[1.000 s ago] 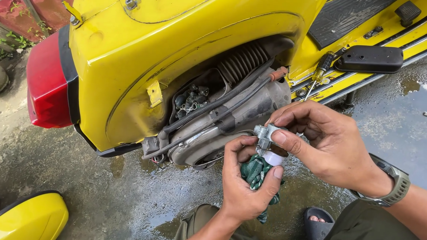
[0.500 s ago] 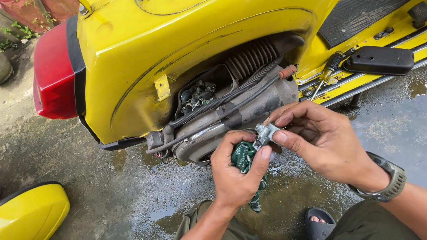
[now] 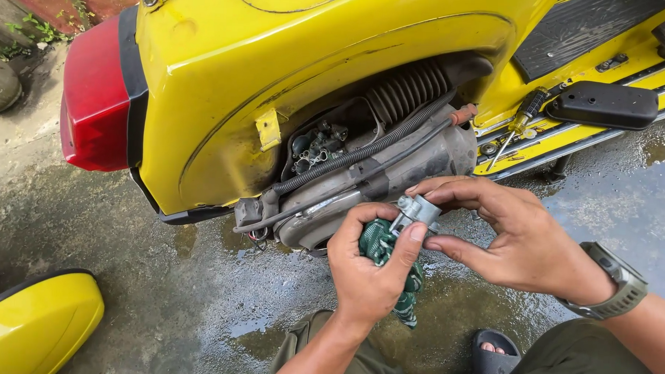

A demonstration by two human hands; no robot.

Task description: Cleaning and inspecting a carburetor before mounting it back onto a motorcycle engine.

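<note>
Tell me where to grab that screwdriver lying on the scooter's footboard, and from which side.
Take the screwdriver by its dark handle, the thicker upper end nearest the black pad, coming from above. Its thin shaft slants down-left along the yellow footboard, offering little to pinch.

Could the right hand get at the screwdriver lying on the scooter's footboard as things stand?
Probably yes. The screwdriver lies uncovered on the yellow footboard, just above the right hand, with nothing between them. But that hand's fingers pinch the small metal part, which it would have to let go of first.
</note>
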